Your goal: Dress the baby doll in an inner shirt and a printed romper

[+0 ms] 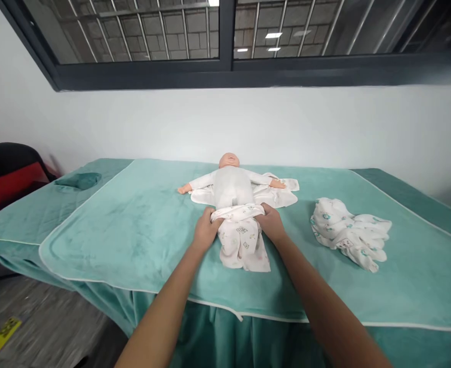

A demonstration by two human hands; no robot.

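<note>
A baby doll [233, 184] lies on its back, head toward the wall, arms stretched out to both sides. White printed baby pants [244, 240] cover its legs, which are hidden. My left hand [207, 227] grips the waistband at its left side, fingers closed on the cloth. At the other side of the waistband, my right hand [271, 222] is closed on it too. An opened white printed garment [286, 197] is spread flat beneath the doll's upper body and right-hand arm.
A crumpled white printed garment [348, 230] lies to the right on the teal mat [133, 235]. The mat covers a bed against a white wall, under a dark-framed window [225, 71]. A black and red item [10, 179] stands at the far left.
</note>
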